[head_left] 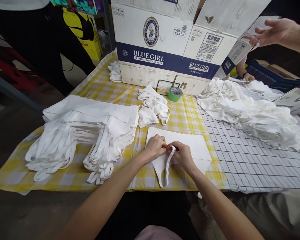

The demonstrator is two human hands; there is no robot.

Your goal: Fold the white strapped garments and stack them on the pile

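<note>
A white strappy camisole top [187, 143] lies flat on the checked cloth in front of me, its scalloped edge turned away from me. My right hand [183, 154] is closed in a pinch on one thin strap of it, which loops down towards the table's near edge. Fingertips of my left hand [156, 146] are pressed together at the same spot, almost touching the right ones; what lies between them is too small to make out. To the left, a thick stack of similar white tops [90, 113] lies with its straps hanging towards me.
White beer cartons [150, 50] stand at the back, with green tape [175, 94] before them. Crumpled white tops [153, 105] lie mid-table; a larger heap [250, 113] covers part of a wire rack [230, 156]. Another person's hand [277, 31] reaches in at right; someone stands at left.
</note>
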